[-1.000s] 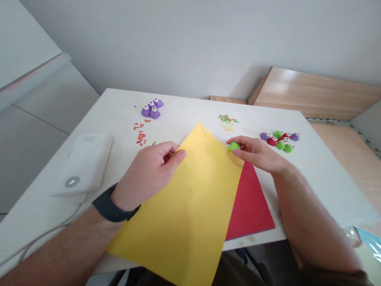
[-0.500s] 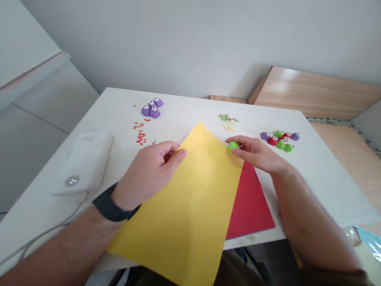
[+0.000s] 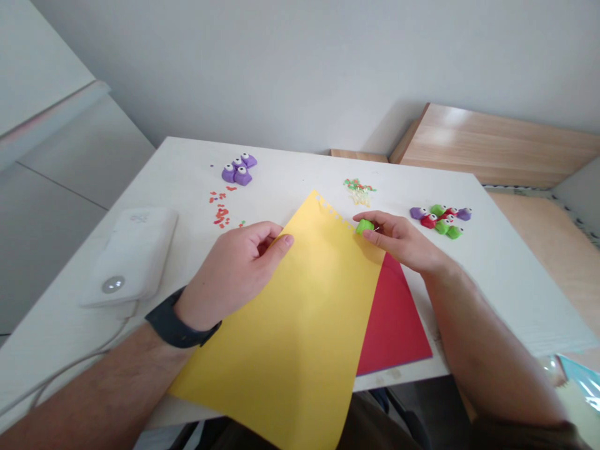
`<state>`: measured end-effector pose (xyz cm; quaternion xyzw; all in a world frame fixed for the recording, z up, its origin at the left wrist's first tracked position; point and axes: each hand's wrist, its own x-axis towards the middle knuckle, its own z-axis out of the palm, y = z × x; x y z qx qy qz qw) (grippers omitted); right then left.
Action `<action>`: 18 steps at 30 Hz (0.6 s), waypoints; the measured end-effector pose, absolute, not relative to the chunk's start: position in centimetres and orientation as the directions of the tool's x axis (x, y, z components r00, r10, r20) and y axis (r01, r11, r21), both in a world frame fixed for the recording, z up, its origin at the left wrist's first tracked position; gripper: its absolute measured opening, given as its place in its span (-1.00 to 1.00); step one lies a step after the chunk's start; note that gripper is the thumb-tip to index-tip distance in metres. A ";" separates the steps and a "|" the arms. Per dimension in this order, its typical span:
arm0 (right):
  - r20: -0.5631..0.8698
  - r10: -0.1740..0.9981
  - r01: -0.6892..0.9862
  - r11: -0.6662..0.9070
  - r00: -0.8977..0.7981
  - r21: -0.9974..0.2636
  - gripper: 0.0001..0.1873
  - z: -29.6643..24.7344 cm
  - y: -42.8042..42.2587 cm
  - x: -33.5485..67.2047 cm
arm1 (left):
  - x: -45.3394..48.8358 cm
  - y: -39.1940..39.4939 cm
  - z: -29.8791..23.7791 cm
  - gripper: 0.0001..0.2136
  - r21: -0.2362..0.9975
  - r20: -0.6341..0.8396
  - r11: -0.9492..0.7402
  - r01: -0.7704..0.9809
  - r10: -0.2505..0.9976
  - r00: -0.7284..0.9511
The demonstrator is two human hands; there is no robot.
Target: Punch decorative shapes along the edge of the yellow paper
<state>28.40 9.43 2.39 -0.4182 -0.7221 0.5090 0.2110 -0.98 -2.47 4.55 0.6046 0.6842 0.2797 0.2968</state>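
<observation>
While the right hand (image 3: 403, 240) pinches a small green craft punch (image 3: 364, 226) between thumb and fingers, the punch sits on the upper right edge of a yellow paper sheet (image 3: 281, 325), just right of center in the frame. That edge has a row of small notches (image 3: 335, 214) running up toward the sheet's top corner. The left hand (image 3: 232, 278) grips the sheet's left edge, its thumb (image 3: 284, 240) lying on top and the fingers curled; a dark wristband (image 3: 171, 326) sits on that wrist. The yellow sheet lies tilted across a red paper sheet (image 3: 394, 319), partly covering it, and runs past the near edge of the white table (image 3: 492, 281) at bottom center.

Upper middle, just beyond the notched edge, is a small pile of green, red and pale paper bits (image 3: 359, 192). Further right sits a cluster of purple, red and green eyed pieces (image 3: 440, 222). Upper left has a group of purple eyed pieces (image 3: 239, 170), with red paper scraps (image 3: 220, 212) below it. At left on the table is a white rounded device (image 3: 131, 256) with a white cable (image 3: 79, 359) trailing toward the lower left. Wood panels (image 3: 492, 140) lean by the wall at upper right.
</observation>
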 end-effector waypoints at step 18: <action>-0.155 0.817 0.209 -0.043 -0.556 -0.977 -0.53 1.9 9.5 28.3 | -1.0 -2.4 4.7 -0.70 0.745 -0.056 0.107 0.658 0.994 -0.097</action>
